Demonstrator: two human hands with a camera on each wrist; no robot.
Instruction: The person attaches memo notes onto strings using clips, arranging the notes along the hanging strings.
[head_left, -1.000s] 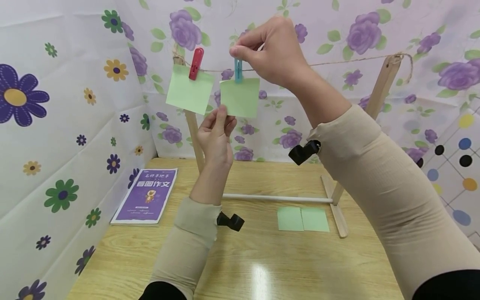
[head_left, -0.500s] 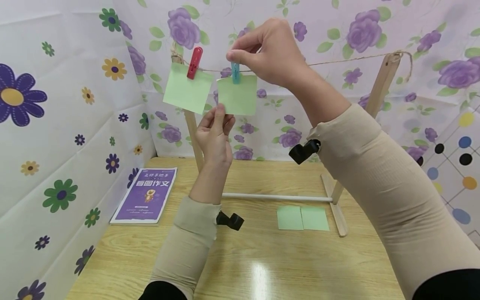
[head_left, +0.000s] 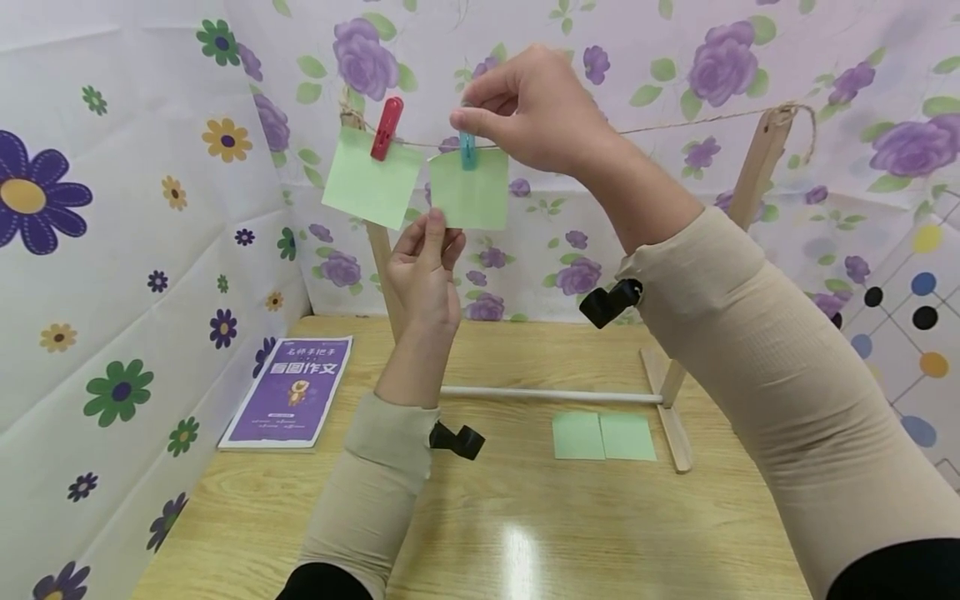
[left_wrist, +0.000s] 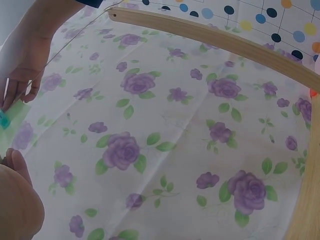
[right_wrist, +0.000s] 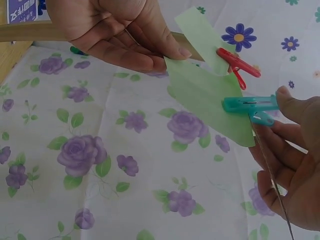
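Note:
In the head view my left hand (head_left: 427, 271) pinches the lower left corner of a green paper square (head_left: 468, 190) between thumb and fingers. A blue clothespin (head_left: 468, 152) sits over the top edge of that paper, at the twine (head_left: 555, 138). My right hand (head_left: 543, 112) holds the clothespin's upper end between thumb and index finger. In the right wrist view, the thumb lies at one handle of the clothespin (right_wrist: 250, 104) and a finger by the other. Left of it, a red clothespin (head_left: 387, 128) holds another green paper square (head_left: 372, 177) on the twine.
The twine runs between two wooden posts (head_left: 761, 167), joined low down by a white rod (head_left: 551, 395). Two more green paper squares (head_left: 578, 436) lie side by side on the wooden table (head_left: 600, 525). A purple book (head_left: 288, 392) lies at the left. Flowered cloth (head_left: 585, 250) hangs behind.
The head view has shifted slightly. The right thumb and index finger stand a little farther apart at the blue clothespin. The left hand keeps its pinch on the paper.

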